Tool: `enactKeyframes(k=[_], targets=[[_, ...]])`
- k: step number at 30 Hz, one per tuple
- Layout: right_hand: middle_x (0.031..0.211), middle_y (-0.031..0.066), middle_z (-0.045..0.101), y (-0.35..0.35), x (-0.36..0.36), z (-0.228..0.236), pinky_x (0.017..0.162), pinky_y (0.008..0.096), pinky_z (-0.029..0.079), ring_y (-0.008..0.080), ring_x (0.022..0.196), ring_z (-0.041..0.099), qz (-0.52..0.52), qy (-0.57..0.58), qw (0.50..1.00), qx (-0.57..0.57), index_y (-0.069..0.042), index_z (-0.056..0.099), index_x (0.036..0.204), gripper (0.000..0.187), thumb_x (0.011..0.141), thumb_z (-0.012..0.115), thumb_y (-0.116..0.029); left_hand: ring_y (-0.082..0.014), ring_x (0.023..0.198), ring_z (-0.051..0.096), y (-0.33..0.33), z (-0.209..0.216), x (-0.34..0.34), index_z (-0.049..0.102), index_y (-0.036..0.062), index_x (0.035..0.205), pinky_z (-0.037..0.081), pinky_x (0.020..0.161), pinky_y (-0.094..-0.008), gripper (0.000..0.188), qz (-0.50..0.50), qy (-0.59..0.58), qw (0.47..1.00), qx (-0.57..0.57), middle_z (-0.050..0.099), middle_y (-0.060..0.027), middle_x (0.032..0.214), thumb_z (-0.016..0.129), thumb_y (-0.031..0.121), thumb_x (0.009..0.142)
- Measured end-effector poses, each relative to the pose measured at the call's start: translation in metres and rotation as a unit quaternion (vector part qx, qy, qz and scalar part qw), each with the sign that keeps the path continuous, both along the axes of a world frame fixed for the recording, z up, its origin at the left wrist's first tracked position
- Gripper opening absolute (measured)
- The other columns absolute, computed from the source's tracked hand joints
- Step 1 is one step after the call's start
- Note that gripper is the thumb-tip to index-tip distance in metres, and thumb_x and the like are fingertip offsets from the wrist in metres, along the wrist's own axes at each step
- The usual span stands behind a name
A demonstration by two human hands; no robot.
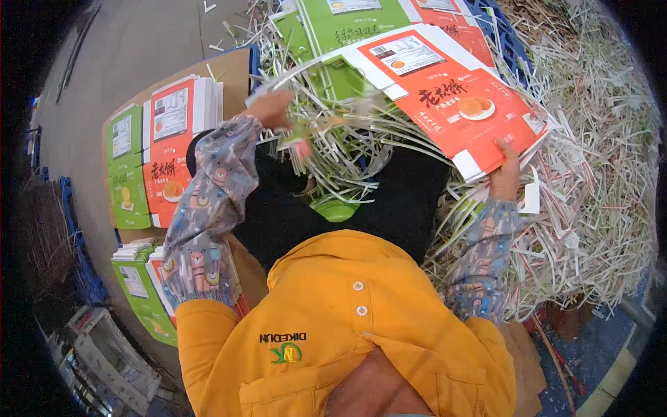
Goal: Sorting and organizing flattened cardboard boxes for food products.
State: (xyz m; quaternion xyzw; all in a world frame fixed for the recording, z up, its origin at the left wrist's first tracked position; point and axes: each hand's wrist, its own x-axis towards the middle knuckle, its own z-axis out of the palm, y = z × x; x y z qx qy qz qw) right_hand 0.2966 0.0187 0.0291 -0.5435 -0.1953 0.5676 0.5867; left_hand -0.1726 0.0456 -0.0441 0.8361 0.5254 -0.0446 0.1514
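Observation:
My right hand point(506, 170) grips the near right corner of a stack of flat red and white box blanks point(445, 104), thumb on top and the other fingers hidden beneath. The stack lies tilted across loose paper strips point(368, 149) piled by my knees. To the left of the stack, my left hand point(269, 110) is raised and blurred, its fingers curled around pale paper strips that trail to the right and below. Green box blanks point(347, 28) lie beyond, partly under the red stack.
Piles of green box blanks point(126, 167) and red box blanks point(169, 153) stand on cardboard point(233, 69) at my left, with more green blanks point(142, 295) nearer. A large heap of shredded paper point(590, 139) spreads along my right. A blue crate edge point(511, 35) shows at the far right.

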Motion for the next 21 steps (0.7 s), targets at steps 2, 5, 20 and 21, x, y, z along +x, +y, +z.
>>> enactKeyframes(k=[2,5,20,21], targets=[[0.098,0.0136,0.053,-0.004,-0.001,-0.006,0.076,0.0367,0.049,0.0255,0.087,0.056,-0.02,0.006,1.0,0.002,0.005,0.042,0.107,0.042,0.07,0.058,-0.004,-0.0309,0.091,0.053,0.011,-0.004,0.033,0.052,0.0033,0.102,0.042,0.078,-0.0392,0.045,-0.004,-0.239,0.959,0.151,0.055,-0.0154,0.1,0.063,0.031,0.067],[0.098,0.0134,0.053,-0.01,-0.009,-0.004,0.074,0.0371,0.05,0.0247,0.088,0.056,-0.029,0.015,0.999,-0.039,0.005,0.041,0.108,0.042,0.07,0.058,-0.003,-0.0285,0.094,0.05,0.027,0.029,0.104,0.046,-0.0039,0.106,0.041,0.08,-0.0342,0.059,0.141,-0.412,0.878,-0.198,0.051,-0.0205,0.104,0.065,0.036,0.066],[0.098,0.0123,0.054,-0.018,-0.043,0.014,0.075,0.0358,0.049,0.0236,0.088,0.056,-0.055,0.018,0.998,-0.011,0.003,0.045,0.104,0.034,0.073,0.057,-0.007,-0.0131,0.07,0.056,0.012,-0.038,0.167,0.022,0.001,0.126,0.043,0.05,-0.0247,0.075,0.404,-0.71,0.415,-0.401,0.057,-0.0052,0.081,0.068,0.012,0.068],[0.097,0.0119,0.054,-0.019,-0.042,0.013,0.075,0.0358,0.049,0.0233,0.088,0.056,-0.057,0.016,0.998,-0.012,0.003,0.046,0.102,0.033,0.073,0.057,-0.007,-0.0131,0.07,0.056,0.015,-0.045,0.166,0.022,0.001,0.126,0.043,0.05,-0.0247,0.075,0.405,-0.712,0.412,-0.4,0.057,-0.0052,0.081,0.068,0.012,0.068]])
